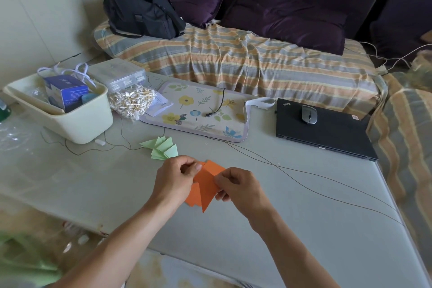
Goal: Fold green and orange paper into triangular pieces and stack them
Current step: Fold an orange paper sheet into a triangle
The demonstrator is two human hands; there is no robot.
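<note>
Blurred green paper (25,262) (cut off, bottom-left).

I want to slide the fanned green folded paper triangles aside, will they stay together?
Probably not: the fanned green folded paper triangles lie loosely overlapped on the smooth grey table, so a push likely scatters them. They look light and thin, though the folds probably add stiffness.

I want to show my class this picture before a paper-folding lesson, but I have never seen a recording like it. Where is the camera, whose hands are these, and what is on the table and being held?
There is no machine here. The single picture comes from a wide-angle camera worn on a person's head, looking down at their own hands. The left hand and right hand both pinch a folded orange paper above the grey table. Just beyond it lie folded green paper triangles, overlapping one another. Farther back are a cream tub, a bag of cotton swabs, a flowered mat and a closed black laptop with a mouse on top.
</note>
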